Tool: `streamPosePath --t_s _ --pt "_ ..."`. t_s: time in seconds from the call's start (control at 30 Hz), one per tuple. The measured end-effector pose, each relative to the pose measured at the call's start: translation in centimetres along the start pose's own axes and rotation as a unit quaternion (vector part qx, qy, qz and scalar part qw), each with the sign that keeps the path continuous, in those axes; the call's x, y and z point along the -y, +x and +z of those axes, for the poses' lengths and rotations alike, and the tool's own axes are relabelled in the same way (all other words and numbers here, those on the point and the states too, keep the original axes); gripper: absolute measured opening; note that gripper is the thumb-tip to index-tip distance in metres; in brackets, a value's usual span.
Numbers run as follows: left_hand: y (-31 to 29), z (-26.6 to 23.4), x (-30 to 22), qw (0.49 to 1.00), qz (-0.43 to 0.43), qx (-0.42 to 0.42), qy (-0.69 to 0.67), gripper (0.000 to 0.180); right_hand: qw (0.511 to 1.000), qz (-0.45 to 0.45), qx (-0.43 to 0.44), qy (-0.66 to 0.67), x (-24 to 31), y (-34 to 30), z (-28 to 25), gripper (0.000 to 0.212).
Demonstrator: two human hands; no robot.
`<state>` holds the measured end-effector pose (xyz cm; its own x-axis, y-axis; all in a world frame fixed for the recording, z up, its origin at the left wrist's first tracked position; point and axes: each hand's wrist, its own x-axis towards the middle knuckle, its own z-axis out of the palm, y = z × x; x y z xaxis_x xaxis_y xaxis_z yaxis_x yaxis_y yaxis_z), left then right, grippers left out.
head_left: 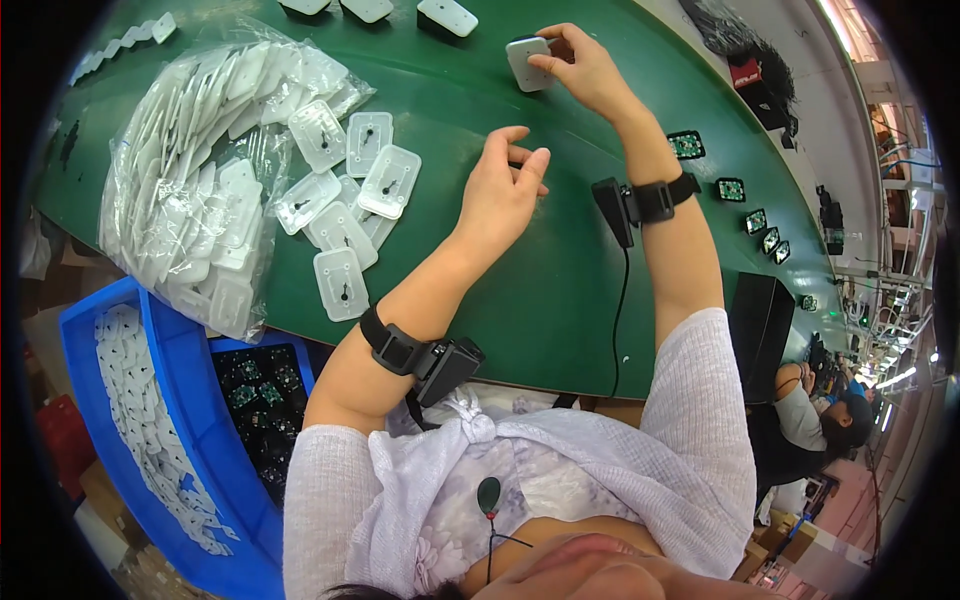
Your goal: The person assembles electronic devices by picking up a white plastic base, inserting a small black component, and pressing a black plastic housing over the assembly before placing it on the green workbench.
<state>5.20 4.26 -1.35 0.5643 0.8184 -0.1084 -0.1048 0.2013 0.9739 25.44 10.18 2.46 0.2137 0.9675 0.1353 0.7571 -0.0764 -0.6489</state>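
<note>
- Far left: blue bin (178, 375) of white pieces (150, 425), below the table edge.
- Next: clear bag (185, 215) stuffed with white covers, on green table (570, 285).
- Right of bag: loose white covers (341, 285), some overlapping, long axes mixed; nearer the left hand than the right.
- Top edge: three white-topped units (447, 18) in a row, left of the held piece, well apart from it.
- Left hand (500, 188): nothing seen in it; fingers half-curled, thumb parted. White-faced block (524, 72) lies ahead, slightly right, not touching.
- White-faced block: far side of table, at the right hand's fingertips; long axis roughly fore-aft, slightly tilted, white face toward camera, dark side behind. Whether it touches the table: can't tell.
- Right hand (588, 75): thumb and fingers pinched on the block's right end; block sits left of palm. Clearly the nearer hand.
- Far right: green circuit boards (731, 189) in dark housings, strung along the table edge.
</note>
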Motion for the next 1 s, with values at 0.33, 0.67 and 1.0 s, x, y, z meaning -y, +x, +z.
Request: streamPosePath --t_s 0.33,0.67,1.0 --pt "-0.2 0.3 -0.4 0.998 -0.015 0.022 0.053 0.043 0.985 0.136 0.092 0.046 -1.1 3.3 -0.6 0.049" --pt "0.9 0.0 2.5 0.971 -0.004 0.111 0.210 0.043 0.938 -0.318 0.064 -0.123 9.7 -2.9 3.4 0.043" --pt "1.9 -0.2 4.2 0.923 0.232 0.103 0.290 0.023 0.888 -0.349 0.059 -0.293 11.5 -7.0 9.6 0.035"
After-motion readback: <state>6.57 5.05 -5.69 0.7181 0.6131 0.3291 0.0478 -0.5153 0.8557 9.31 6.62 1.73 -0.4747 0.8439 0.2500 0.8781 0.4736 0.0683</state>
